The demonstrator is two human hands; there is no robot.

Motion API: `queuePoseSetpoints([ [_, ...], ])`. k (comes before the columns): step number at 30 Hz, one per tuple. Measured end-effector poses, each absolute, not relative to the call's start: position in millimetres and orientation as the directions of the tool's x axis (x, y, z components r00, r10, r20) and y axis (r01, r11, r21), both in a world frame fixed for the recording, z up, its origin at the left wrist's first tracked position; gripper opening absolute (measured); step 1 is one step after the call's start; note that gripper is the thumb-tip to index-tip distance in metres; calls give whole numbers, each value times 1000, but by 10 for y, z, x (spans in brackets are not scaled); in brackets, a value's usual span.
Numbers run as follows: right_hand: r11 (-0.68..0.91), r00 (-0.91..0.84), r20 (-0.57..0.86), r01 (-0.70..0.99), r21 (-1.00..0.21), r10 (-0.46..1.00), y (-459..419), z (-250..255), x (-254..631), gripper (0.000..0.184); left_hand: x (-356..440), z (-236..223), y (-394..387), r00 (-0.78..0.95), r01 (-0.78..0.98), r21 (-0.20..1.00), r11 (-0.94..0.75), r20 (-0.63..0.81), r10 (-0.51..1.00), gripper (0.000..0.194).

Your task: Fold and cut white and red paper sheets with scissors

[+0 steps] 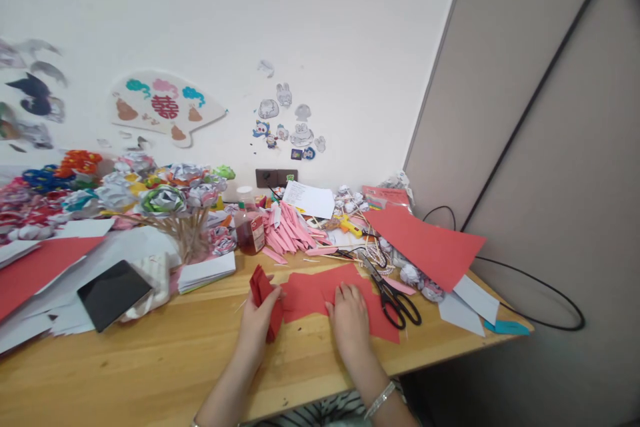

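Note:
My left hand (260,312) is closed around a small stack of red paper pieces (260,287), held on edge just above the table. Several flat red paper sheets (306,293) overlap on the wood to the right of that stack. Fingers bent, my right hand (350,317) grips at one of these sheets; its fingertips partly hide the paper's edge. Black-handled scissors (390,293) lie partly over the red paper, right of my right hand, with the blades pointing away from me.
Behind the sheets are pink paper strips (290,230), a bottle (249,223), a yellow glue gun (350,225) and a large red sheet (430,243). A black tablet (114,293) and a white paper stack (207,272) lie left. Paper flowers (163,200) crowd the wall side.

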State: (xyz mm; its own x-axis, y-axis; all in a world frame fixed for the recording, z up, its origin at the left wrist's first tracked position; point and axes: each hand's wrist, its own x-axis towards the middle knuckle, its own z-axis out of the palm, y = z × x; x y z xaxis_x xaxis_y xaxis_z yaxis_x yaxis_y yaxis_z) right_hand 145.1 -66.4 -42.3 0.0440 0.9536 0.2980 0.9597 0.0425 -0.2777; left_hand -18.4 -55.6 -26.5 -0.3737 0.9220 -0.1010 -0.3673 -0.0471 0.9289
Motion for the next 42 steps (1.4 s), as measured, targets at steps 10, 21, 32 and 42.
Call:
queuePoseSetpoints([
  [10, 290, 50, 531, 793, -537, 846, -780, -150, 1439, 25, -127, -12, -712, -384, -671, 682, -291, 16, 923, 35],
  [21, 619, -285, 562, 510, -597, 776, -970, -77, 954, 38, -119, -152, -708, -308, -554, 829, -75, -121, 944, 39],
  [32, 750, -579, 486, 420, -511, 655, -813, 307, 1441, 29, -15, -126, -765, 160, 174, 968, -182, 155, 975, 14],
  [42, 151, -79, 152, -11, -988, 985, -666, -445, 1534, 5, -122, -173, -645, -122, 121, 982, -147, 161, 979, 45],
])
